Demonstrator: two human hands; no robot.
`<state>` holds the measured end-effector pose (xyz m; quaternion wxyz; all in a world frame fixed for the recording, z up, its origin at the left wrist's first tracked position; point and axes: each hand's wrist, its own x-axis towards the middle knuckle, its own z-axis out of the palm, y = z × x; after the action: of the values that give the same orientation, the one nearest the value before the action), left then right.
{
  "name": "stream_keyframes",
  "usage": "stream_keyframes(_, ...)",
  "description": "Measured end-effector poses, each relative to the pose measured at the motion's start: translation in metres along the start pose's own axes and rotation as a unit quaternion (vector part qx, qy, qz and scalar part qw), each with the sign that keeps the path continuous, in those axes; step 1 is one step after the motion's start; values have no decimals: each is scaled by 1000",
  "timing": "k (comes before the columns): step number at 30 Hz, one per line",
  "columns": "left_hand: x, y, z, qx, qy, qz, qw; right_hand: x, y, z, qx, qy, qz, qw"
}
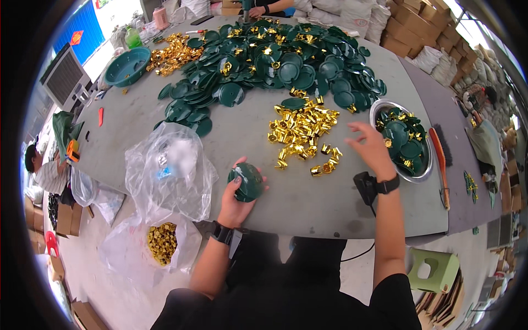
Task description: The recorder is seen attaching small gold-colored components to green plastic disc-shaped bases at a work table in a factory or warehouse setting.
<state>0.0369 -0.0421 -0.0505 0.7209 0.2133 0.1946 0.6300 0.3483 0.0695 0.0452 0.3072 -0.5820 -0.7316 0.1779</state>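
Observation:
My left hand (230, 210) is closed round a dark green round disc (251, 182) near the table's front edge; whether more discs lie beneath it I cannot tell. Fingers apart and bent, my right hand (372, 149) hovers between a loose heap of shiny gold clips (301, 127) and a metal bowl (428, 171), with nothing visible in it. Dark green discs with gold pieces among them fill the bowl. Across the far part of the table spreads a large pile of similar green discs (231, 94), dotted with gold pieces.
A clear plastic bag (170, 179) lies left of my left hand, above a bag of small gold pieces (162, 243). A green basin (127, 67) and copper-gold pieces (175, 54) sit far left. A brush (440, 159) lies beyond the bowl. Another person's hand (257, 11) is at the far edge.

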Motion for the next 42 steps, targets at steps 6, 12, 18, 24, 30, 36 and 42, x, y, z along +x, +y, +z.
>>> stream_keyframes(6,3,-2,4,0,-34,-11,999,64,6,56,-6,-70,-131,989)
stream_keyframes(12,1,5,0,-67,8,-19,998,128,-5,107,-108,-131,-189,967)
stream_keyframes(18,-2,8,1,-81,8,-5,997,143,-4,124,-153,-139,-161,965)
stream_keyframes(24,0,6,-5,-124,-13,-14,992,153,10,112,44,-101,-75,991)
stream_keyframes(30,0,4,-8,-123,-7,6,992,152,7,104,225,-111,46,967)
stream_keyframes(36,-3,8,-1,-152,28,3,988,149,-17,110,377,-115,129,910)
stream_keyframes(42,-5,8,-7,-199,-13,8,980,140,-70,151,357,-350,142,854)
